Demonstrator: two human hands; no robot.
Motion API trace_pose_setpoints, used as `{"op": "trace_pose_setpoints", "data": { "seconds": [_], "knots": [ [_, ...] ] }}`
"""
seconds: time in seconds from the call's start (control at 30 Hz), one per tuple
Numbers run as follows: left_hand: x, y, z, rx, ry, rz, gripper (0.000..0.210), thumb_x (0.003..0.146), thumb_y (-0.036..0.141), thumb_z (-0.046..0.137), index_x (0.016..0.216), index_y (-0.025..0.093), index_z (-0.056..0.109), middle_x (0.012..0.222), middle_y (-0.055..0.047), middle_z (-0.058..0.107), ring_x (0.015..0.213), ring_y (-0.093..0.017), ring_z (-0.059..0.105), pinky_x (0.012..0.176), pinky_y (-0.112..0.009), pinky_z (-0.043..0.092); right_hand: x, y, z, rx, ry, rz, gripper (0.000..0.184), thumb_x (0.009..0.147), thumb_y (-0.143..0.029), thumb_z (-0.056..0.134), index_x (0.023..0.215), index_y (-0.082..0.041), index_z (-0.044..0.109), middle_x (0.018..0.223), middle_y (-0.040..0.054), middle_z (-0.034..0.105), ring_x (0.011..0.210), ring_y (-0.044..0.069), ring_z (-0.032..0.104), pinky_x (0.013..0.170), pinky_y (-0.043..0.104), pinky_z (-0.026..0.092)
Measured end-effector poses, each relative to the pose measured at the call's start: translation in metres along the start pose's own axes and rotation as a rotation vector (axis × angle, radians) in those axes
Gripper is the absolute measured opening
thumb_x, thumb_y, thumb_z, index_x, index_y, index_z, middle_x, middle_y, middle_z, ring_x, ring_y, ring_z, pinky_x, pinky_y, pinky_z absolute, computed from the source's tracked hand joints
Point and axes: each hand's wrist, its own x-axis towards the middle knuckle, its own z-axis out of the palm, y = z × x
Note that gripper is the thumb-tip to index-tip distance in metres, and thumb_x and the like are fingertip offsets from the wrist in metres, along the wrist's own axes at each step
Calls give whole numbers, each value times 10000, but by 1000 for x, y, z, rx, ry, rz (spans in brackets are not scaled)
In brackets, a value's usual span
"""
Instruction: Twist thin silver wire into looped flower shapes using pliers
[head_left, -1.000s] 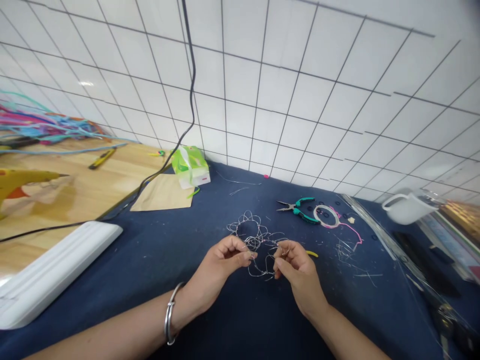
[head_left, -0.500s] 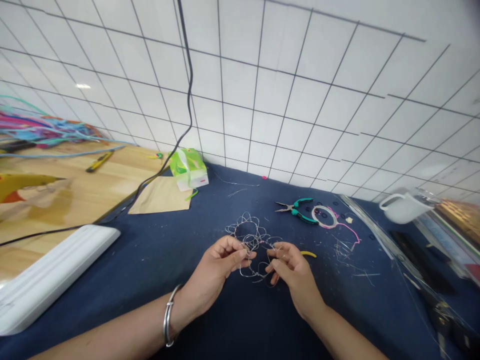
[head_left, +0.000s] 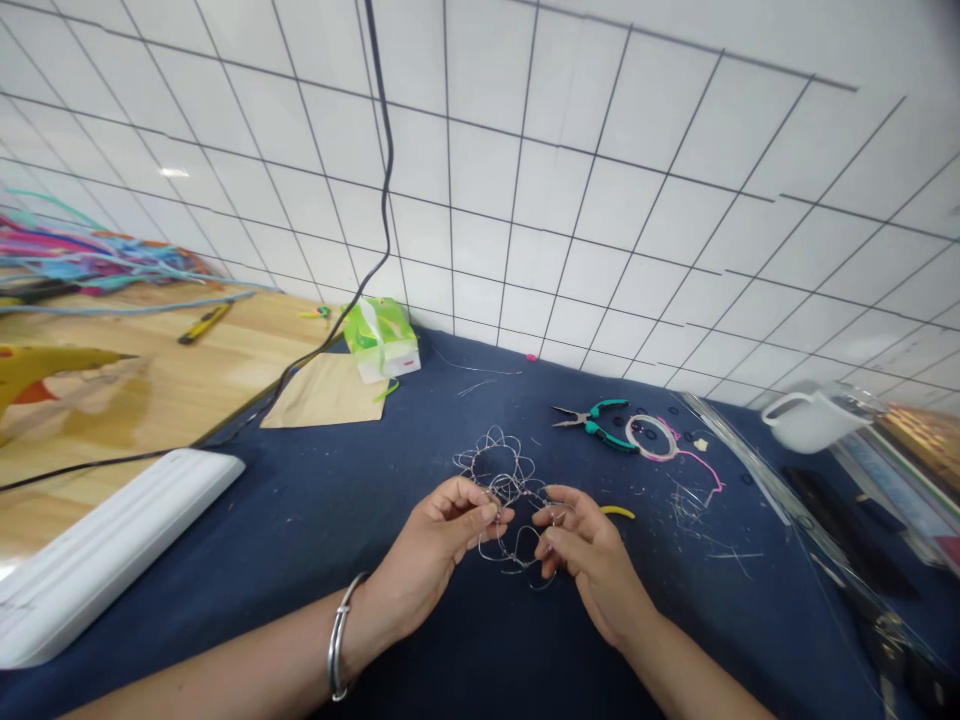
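Observation:
Thin silver wire bent into looped, petal-like rings (head_left: 496,455) is held above the dark blue cloth (head_left: 337,520). My left hand (head_left: 450,520), with a silver bangle at the wrist, pinches the wire piece between thumb and fingers at its left side. On the other side my right hand (head_left: 585,545) has its fingers curled on the wire loops. Fingertips of both hands cover parts of the wire. Just beyond my right hand lies a small yellow curved piece (head_left: 618,512), partly hidden by the hand.
Teal-handled needle-nose pliers (head_left: 600,425) lie beside a white ring-shaped spool (head_left: 651,438) and wire scraps (head_left: 694,505). A white mug (head_left: 802,420) stands at right. At left are a white power strip (head_left: 120,550), a yellow glue gun (head_left: 52,370), a cutter (head_left: 204,324) and a green tissue pack (head_left: 382,340).
Both hands keep their grip on the wire piece. My right-hand fingers have shifted slightly on the loops. The whole view has moved a little.

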Motion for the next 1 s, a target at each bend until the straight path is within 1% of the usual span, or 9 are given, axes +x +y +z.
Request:
{"op": "trace_pose_setpoints", "data": {
  "seconds": [0.17,0.3,0.47,0.6,0.73,0.83,0.93,1.0],
  "knots": [
    [1,1,-1,33,19,-4,98,757,208,645,758,158,561,863,-22,594,914,-191,587,795,-323,476,0,-3,0,-3,63,-23,323,765,-252,590,1079,-238,515,891,18,539,655,122,542,558,265,457],
    [1,-1,-2,61,31,4,100,747,207,654,762,159,567,912,-23,584,890,-173,585,740,-281,482,0,-3,0,-19,83,-49,299,773,-262,590,1064,-242,527,848,2,518,652,117,525,556,258,449],
    [2,0,-2,97,37,10,96,753,202,645,760,152,564,949,-33,579,863,-157,579,692,-247,470,1,-1,-2,-118,93,-69,253,795,-256,569,1044,-225,538,794,-9,496,666,116,513,576,249,436],
    [2,0,-2,128,44,24,91,750,194,644,779,159,565,906,-24,580,827,-145,567,683,-245,461,2,-1,-2,-185,99,-96,253,774,-249,590,1022,-216,547,758,-23,487,613,99,487,583,247,421],
    [1,1,-1,199,39,62,106,746,192,643,806,166,560,821,-12,582,747,-126,545,662,-239,448,1,-1,-2,-225,85,-108,258,779,-255,577,1033,-221,540,753,-24,480,612,103,481,592,253,421],
    [-2,5,1,289,29,150,136,750,169,630,856,186,546,823,-10,591,757,-126,540,686,-238,439,-2,-3,-2,-334,92,-200,291,782,-234,572,1068,-238,518,796,-11,489,676,118,486,649,271,430],
    [-5,9,0,437,-1,276,159,756,137,603,893,199,550,878,-29,600,836,-155,555,765,-275,434,-6,-6,-2,-496,109,-380,327,788,-202,559,1104,-257,495,856,12,501,758,143,496,723,306,434],
    [-6,10,-1,536,-25,369,133,751,122,592,861,194,579,900,-48,603,880,-180,554,814,-307,421,-8,-6,-2,-564,106,-474,323,798,-183,538,1107,-265,492,891,27,500,790,157,504,736,322,442]
  ]
}}
